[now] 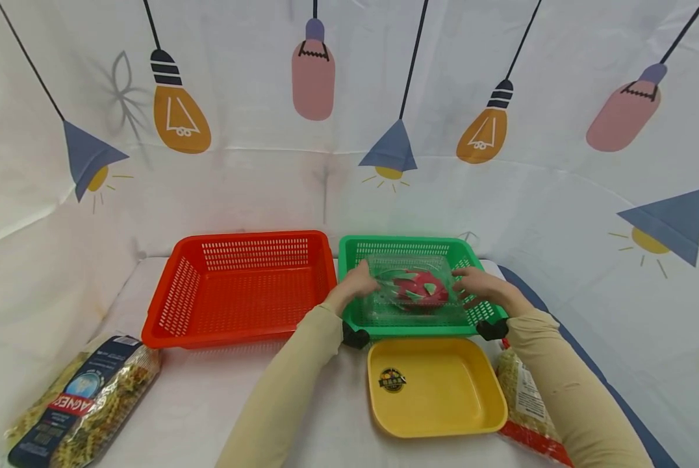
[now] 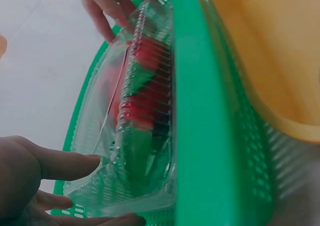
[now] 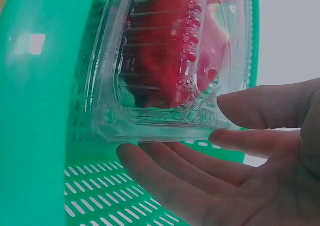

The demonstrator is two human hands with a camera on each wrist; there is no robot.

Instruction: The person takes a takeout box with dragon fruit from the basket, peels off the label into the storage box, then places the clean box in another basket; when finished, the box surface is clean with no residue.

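A clear plastic clamshell box (image 1: 415, 312) lies inside the green basket (image 1: 401, 245). Through its lid shows a red-pink fruit with green parts, like a dragon fruit (image 1: 422, 287). My left hand (image 1: 358, 283) is at the box's left end, its thumb (image 2: 75, 164) extended against the lid and its fingers along the lower edge. At the opposite end is my right hand (image 1: 485, 286), with straight, spread fingers (image 3: 165, 178) right at the rim and the thumb by the lid's corner. The ridged side wall of the box faces both wrist cameras.
Left of the green basket stands a red basket (image 1: 256, 286). A yellow tray (image 1: 443, 390) with a round sticker sits in front. One pasta bag (image 1: 86, 403) lies at the far left; another bag (image 1: 527, 396) is partly under the right sleeve. A patterned curtain (image 1: 256, 182) hangs behind.
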